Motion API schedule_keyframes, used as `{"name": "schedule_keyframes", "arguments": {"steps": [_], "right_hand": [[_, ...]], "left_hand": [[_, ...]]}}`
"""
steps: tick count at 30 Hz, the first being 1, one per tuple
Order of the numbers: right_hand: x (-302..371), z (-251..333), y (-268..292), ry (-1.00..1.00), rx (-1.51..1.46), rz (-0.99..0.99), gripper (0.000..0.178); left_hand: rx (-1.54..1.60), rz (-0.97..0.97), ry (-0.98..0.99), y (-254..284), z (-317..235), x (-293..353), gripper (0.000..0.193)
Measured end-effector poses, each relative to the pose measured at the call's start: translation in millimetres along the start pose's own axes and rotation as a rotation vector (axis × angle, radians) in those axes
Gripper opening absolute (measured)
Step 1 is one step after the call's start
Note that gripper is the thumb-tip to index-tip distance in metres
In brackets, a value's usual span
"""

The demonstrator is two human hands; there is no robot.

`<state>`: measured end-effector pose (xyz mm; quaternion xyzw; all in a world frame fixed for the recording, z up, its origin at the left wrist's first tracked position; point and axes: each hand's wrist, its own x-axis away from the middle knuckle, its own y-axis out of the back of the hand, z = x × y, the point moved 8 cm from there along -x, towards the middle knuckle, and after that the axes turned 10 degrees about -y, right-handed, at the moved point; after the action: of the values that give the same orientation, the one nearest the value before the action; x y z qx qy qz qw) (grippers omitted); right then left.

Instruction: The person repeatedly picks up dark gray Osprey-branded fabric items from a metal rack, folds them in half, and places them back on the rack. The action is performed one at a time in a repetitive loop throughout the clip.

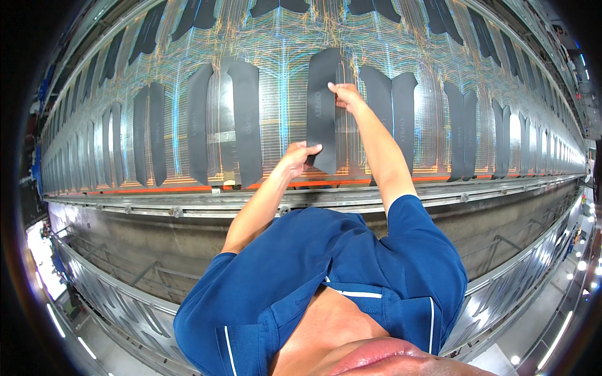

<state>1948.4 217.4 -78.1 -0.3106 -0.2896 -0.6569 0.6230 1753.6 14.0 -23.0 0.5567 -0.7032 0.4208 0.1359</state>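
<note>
A long, flat dark grey piece with a shaped end is held slightly raised over the long table in front of me. My left hand grips its near end, the thumb lying on top and the fingers mostly out of sight at its left edge. My right hand pinches its right edge higher up, thumb on the upper face. Faint lettering marks its surface. To the left lies a pair of similar dark pieces. Another pair lies to the right, partly behind my right forearm.
The table top is shiny and covered with thin coloured lines. More dark pieces run along it both ways, with a far row beyond. A metal rail edges the near side, close to my body.
</note>
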Motion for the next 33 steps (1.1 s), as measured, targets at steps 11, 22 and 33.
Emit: {"name": "schedule_keyframes", "arguments": {"steps": [11, 22, 33], "right_hand": [[63.5, -17.5, 12.0, 0.259, 0.413, -0.500, 0.038], [130.5, -141.3, 181.5, 0.165, 0.335, -0.480, 0.018], [177.0, -184.0, 272.6, -0.291, 0.306, 0.035, 0.021]], "left_hand": [[-0.091, -0.223, -0.078, 13.0, 60.1, -2.1, 0.022], [-1.552, -0.221, -0.024, -11.6, 27.8, 38.0, 0.056], [-0.921, -0.355, -0.254, -136.2, 115.9, -26.4, 0.041]]}}
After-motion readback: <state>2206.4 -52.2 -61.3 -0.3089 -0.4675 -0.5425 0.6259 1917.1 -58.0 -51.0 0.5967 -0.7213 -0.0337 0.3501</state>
